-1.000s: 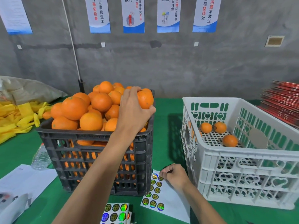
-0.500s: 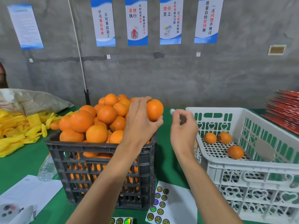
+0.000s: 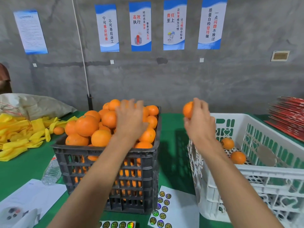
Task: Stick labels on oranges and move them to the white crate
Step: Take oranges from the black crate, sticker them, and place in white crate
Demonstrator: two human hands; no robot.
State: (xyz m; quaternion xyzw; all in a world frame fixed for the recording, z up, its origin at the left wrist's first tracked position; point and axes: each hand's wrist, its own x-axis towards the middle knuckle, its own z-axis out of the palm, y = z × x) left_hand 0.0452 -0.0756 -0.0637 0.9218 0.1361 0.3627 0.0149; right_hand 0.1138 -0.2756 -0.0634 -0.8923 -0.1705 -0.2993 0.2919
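My right hand grips an orange in the air, above the left rim of the white crate. Two oranges show on the crate's perforated floor. My left hand hovers, blurred, with spread fingers over the heap of oranges in the black crate. A label on the held orange cannot be made out. A white sheet of round shiny labels lies on the green table between the crates, and a second label sheet lies at the bottom edge.
Yellow foam nets and one loose orange lie left of the black crate. A plastic bottle and white papers sit at the front left. Red flat packs are stacked at the right. A grey wall with posters stands behind.
The orange passed from my left hand to my right hand, which rose from the label sheet and moved right toward the white crate. My left hand went back over the heap.
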